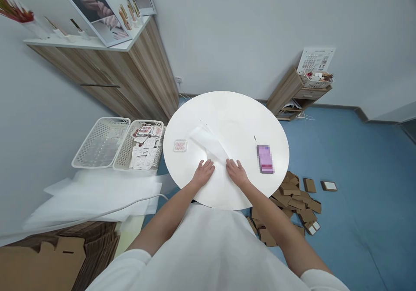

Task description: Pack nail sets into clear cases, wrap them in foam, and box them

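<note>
A thin white sheet (209, 140), like packing foam, lies folded and partly raised on the round white table (227, 105). My right hand (236, 174) grips its near right corner. To the left of that corner, my left hand (203, 174) rests low over the tabletop with fingers spread, close to the sheet's near edge. A small clear case (180, 146) with pinkish pieces inside sits left of the sheet. Over to the right lies a purple rectangular item (265, 159), blurred out by pixels. A small dark thin object (255, 139) is just above it.
Two white baskets (100, 143) stand left of the table, one holding cards and packets (144, 150). White sheets (97, 193) and flat cardboard (42, 265) are stacked below them. Small brown boxes (295, 200) pile on the floor at right. A wooden cabinet (136, 70) stands behind left.
</note>
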Available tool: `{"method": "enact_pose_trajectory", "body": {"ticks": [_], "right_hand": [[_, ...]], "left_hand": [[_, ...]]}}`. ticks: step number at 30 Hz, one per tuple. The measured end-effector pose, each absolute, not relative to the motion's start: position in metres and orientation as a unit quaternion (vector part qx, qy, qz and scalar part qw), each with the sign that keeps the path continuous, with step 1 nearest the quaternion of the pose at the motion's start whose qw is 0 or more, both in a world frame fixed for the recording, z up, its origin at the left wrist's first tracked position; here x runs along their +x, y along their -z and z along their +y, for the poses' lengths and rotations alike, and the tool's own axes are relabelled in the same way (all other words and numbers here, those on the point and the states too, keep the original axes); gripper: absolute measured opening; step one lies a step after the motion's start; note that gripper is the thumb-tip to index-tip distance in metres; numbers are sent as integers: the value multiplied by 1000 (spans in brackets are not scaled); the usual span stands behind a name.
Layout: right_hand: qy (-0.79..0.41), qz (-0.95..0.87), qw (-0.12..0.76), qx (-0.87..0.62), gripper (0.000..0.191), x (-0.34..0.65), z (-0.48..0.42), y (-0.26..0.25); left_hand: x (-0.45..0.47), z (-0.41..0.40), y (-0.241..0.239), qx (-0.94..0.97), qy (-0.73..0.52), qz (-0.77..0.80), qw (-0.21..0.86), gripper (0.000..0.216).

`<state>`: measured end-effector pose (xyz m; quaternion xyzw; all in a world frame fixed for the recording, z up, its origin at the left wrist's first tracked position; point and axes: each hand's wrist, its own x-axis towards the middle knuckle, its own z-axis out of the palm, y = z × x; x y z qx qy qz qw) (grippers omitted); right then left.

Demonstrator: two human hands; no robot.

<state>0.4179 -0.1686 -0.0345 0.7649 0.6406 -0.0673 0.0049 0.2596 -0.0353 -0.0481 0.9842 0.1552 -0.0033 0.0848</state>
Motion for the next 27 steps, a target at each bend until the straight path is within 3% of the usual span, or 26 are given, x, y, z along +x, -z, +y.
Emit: {"method": "enact_pose_trajectory", "body": {"ticks": [9, 13, 17, 24, 27], "right_hand": [[116, 364, 35, 923, 41, 455, -195, 32], [69, 487, -2, 871, 31, 444, -192, 24], [137, 645, -8, 751, 26, 429, -162, 18], [165, 472, -3, 866, 42, 457, -147, 31], [158, 482, -29, 861, 56, 459, -166, 35]], "left_hand": [[269, -27, 56, 960, 112, 239, 99, 68], [280, -21, 53, 949, 155, 249, 112, 74], [283, -24, 53, 944, 168, 262, 109, 74], [274, -32, 54, 931, 68, 348, 85, 63], [267, -36, 50, 930, 21, 355, 96, 52]]}}
